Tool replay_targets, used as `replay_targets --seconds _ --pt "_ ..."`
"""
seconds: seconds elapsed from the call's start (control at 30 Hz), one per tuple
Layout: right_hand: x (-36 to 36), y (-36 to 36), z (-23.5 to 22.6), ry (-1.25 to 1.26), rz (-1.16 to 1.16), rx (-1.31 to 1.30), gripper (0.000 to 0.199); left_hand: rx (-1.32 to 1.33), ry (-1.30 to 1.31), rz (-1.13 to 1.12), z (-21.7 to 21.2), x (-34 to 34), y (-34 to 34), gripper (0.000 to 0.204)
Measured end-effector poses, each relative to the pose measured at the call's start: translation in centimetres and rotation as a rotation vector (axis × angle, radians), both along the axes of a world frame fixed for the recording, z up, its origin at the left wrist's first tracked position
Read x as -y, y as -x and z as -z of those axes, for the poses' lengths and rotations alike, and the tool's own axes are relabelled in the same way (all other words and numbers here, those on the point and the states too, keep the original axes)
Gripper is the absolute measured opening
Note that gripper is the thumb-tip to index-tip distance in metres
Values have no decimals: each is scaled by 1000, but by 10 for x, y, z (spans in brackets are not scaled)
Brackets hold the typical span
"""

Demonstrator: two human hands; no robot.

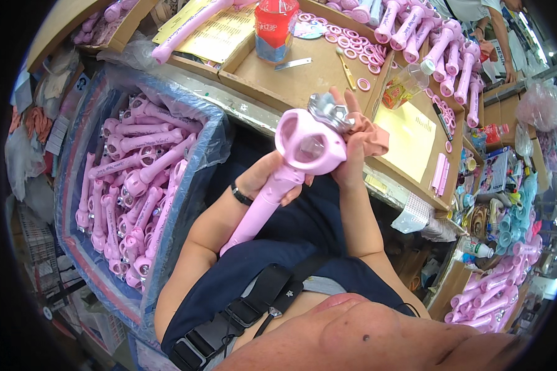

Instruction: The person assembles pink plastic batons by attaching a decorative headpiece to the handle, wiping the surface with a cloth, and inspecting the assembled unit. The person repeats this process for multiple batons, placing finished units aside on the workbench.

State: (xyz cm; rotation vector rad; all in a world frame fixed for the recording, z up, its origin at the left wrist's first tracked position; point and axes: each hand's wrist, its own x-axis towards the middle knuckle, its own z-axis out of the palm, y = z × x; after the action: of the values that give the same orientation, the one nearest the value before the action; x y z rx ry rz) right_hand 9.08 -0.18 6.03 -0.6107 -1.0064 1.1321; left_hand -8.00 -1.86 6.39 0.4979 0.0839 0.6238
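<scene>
A pink toy wand slants across my lap, its round open head uppermost. My left hand is closed around the handle just below that head. A shiny silver crown piece sits at the top of the head. Beside it, my right hand grips a bunched peach-coloured cloth against the crown and the head's right side. Some of its fingers point upward behind the cloth, partly hidden.
A blue-lined bin full of pink wands stands at left. Ahead, a cardboard tray holds a red bottle, pink rings and a yellow-handled tool. More wands lie at far right; another person's arm shows behind.
</scene>
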Motion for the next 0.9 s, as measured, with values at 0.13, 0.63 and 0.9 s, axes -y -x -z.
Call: replay_targets --seconds 0.13,0.63,0.9 --pt "-1 5 3 45 227 85 86 -428 -171 -335 3 4 -6 67" --pt "24 26 33 -417 912 1074 44 -153 176 -176 16 -7 9 68" --pt "24 -25 25 189 635 -1 29 116 246 -110 26 -10 10 66"
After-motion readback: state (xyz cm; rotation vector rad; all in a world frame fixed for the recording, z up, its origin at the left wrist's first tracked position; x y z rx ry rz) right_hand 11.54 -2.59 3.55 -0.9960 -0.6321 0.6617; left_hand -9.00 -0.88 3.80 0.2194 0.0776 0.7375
